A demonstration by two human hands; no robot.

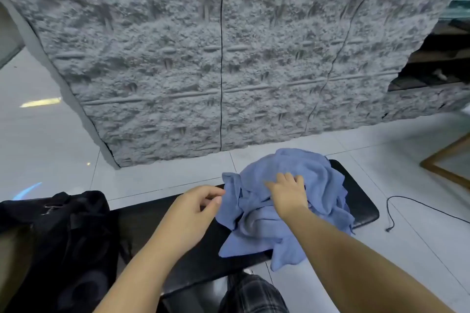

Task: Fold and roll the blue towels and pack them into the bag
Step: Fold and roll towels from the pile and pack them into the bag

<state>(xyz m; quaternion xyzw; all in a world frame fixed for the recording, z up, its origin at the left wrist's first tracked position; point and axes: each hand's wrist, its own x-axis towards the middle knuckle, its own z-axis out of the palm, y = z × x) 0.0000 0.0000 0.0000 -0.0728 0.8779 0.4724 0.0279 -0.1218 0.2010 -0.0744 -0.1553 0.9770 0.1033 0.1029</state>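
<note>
1. blue towels [287, 201] heaped on right end of black worktop [157, 223]; count unclear.
2. right hand [287, 192] rests flat on heap, fingers relaxed.
3. left hand [195, 202] pinches towel edge.
4. black bag [71, 241] near left, partly cut off.

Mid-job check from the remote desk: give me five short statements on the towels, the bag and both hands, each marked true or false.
1. The blue towels lie in a crumpled heap on the black bench. True.
2. The black bag sits to the right of the towels. False: it is at the left end of the bench.
3. The right hand rests on top of the heap. True.
4. The left hand is inside the bag. False: it is at the heap's left edge, fingers curled.
5. A towel is already rolled. False: none is folded or rolled yet.
</note>
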